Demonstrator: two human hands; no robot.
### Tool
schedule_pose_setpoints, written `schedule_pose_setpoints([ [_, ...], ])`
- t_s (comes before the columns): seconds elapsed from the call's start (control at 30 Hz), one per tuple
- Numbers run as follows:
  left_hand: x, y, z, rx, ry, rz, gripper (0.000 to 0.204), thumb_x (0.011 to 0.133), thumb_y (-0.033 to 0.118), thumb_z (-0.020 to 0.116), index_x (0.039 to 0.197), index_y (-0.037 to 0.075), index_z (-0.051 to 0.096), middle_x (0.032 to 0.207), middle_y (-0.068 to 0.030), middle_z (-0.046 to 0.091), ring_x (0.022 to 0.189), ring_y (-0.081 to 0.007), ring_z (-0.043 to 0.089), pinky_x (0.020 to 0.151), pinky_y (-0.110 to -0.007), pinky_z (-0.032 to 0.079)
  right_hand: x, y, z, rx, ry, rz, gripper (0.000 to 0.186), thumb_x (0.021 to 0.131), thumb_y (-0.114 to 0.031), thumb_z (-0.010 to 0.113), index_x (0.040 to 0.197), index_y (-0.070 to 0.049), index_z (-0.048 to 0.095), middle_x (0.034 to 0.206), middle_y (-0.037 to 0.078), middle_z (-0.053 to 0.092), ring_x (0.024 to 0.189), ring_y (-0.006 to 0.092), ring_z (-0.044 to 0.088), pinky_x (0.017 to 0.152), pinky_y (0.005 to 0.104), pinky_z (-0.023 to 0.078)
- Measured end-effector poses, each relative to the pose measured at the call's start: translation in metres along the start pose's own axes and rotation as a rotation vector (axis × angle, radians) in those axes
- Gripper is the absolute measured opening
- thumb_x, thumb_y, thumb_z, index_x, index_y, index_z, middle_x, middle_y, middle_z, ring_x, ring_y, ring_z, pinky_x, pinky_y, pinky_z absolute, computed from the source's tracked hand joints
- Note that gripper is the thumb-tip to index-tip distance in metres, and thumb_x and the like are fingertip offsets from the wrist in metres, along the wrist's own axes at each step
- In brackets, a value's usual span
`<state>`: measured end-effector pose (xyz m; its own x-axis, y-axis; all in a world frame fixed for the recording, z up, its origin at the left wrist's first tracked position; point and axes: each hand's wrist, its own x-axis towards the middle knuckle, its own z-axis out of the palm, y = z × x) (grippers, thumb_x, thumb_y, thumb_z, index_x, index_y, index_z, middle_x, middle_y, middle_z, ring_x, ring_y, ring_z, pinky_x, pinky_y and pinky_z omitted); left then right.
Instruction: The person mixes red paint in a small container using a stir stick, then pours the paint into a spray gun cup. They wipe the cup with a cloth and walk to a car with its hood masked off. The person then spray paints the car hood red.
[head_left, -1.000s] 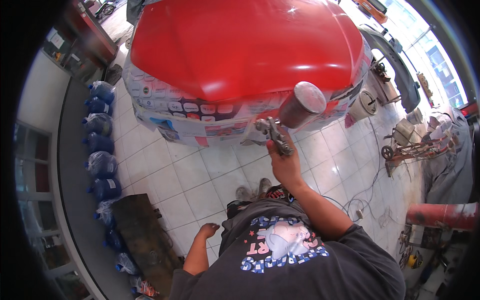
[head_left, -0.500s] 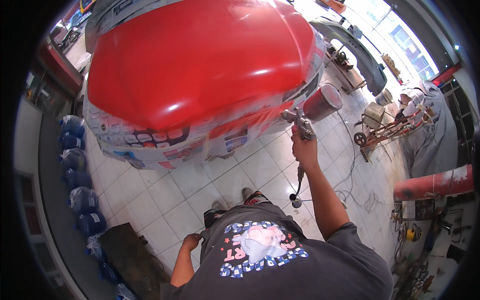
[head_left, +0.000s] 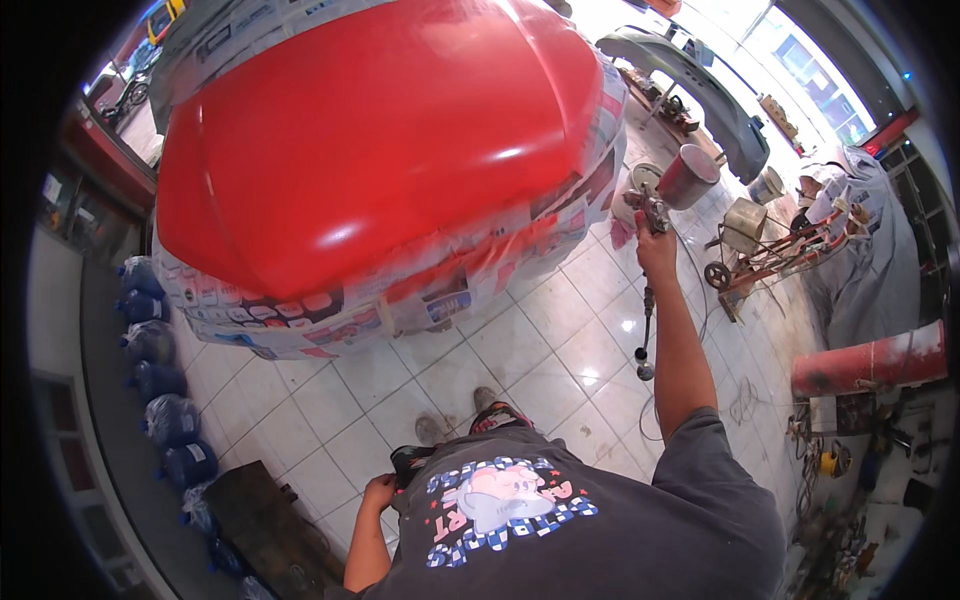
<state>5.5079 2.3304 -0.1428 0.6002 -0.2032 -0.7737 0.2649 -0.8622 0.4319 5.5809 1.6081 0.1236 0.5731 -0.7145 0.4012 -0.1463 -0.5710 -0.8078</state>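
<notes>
My right hand is wrapped round the grip of a metal paint spray gun, held out right of the car. A red-stained cylindrical cup is attached to the gun, and a hose hangs below the grip. To the left lies a glossy red car hood, with printed masking paper covering the car's front below it. The gun is apart from the hood. My left hand hangs low beside my dark shorts, its fingers mostly hidden.
Several blue water jugs line the left wall near a dark low box. At right stand a wheeled metal cart, a red cylinder and a grey-covered object. A grey bumper stands beyond. Hose loops lie on the tiles.
My right hand and the spray gun have swung to the right, away from the hood's front corner. The view has shifted slightly. My left hand stays low at my side.
</notes>
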Motion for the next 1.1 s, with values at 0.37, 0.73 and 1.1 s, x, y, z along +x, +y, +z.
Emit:
schedule_pose_setpoints([
  [0.37,0.005,-0.025,-0.021,0.027,0.022,0.018,0.039,0.099,0.035,0.065,0.122,0.005,0.076,0.112,-0.0178,0.078,0.104,-0.028,0.075,0.091,-0.038,0.057,-0.044,-0.099,0.03,0.065,-0.241,0.353,0.034,0.105,-0.036,0.066,0.122,-0.007,0.064,0.076,-0.001,0.059,0.061,0.0093,0.05,0.054,0.0318,0.042],
  [0.73,0.039,-0.162,-0.094,-0.154,0.007,0.114,0.04,0.097,0.034,0.072,0.121,0.001,0.075,0.103,-0.0126,0.079,0.095,-0.0222,0.075,0.084,-0.036,0.058,-0.21,-0.268,0.136,0.193,-0.358,0.471,0.029,0.106,-0.036,0.064,0.101,-0.008,0.057,0.069,-0.004,0.051,0.047,0.0039,0.044,0.04,0.0247,0.033],
  [1.1,0.038,-0.307,-0.218,-0.173,0.054,-0.094,0.034,0.099,0.032,0.069,0.117,0.005,0.076,0.093,-0.0079,0.076,0.079,-0.0183,0.074,0.061,-0.036,0.055,-0.344,-0.38,0.263,0.323,-0.46,0.135,0.035,0.105,-0.015,0.064,0.138,-0.003,0.059,0.113,0.009,0.069,0.103,0.015,0.058,0.095,0.0317,0.048],
])
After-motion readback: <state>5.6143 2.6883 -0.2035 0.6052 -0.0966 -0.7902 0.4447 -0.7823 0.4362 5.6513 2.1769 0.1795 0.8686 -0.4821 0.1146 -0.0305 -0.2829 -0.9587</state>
